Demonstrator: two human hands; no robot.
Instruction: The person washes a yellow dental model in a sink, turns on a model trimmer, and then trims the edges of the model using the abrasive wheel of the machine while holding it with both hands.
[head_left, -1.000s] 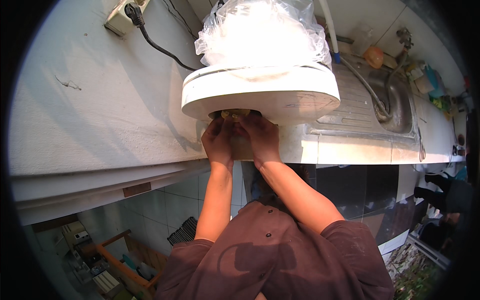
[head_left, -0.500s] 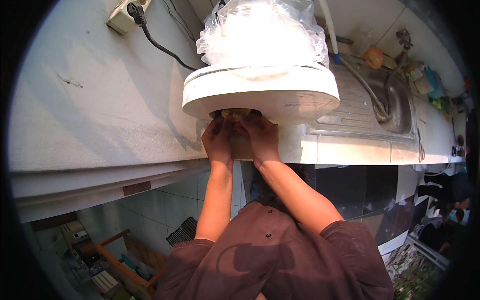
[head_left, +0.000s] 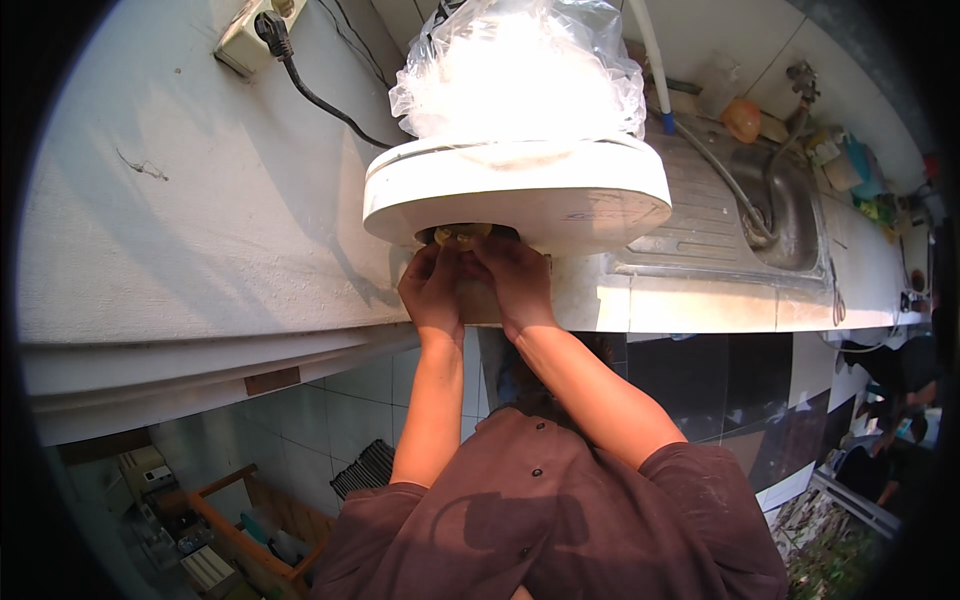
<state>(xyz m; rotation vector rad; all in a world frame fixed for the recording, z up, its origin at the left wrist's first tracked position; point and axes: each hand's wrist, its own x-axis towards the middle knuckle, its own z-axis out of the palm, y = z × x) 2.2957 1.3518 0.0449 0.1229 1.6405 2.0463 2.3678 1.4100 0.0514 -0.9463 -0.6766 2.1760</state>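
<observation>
A white rounded appliance (head_left: 515,210) stands on the counter in front of me, with clear crumpled plastic (head_left: 430,95) over its brightly lit top. Low on its front is a dark recess with a small yellowish piece (head_left: 468,241) in it; its exact kind I cannot make out. My left hand (head_left: 432,292) is closed, its fingertips at the piece's left side. From the right, my right hand (head_left: 520,285) closes its fingers on the same piece. The hands sit close together, and their fingers hide part of the recess.
A black plug (head_left: 272,35) sits in a wall socket at upper left, its cable running behind the appliance. To the right is a steel sink (head_left: 800,215) with a hose (head_left: 720,165) in it. A wooden crate (head_left: 225,485) stands at lower left. A person (head_left: 900,385) is at far right.
The appliance appears slightly lower and further left in view. Both hands stay at the yellowish piece, which shows a little more between the fingers.
</observation>
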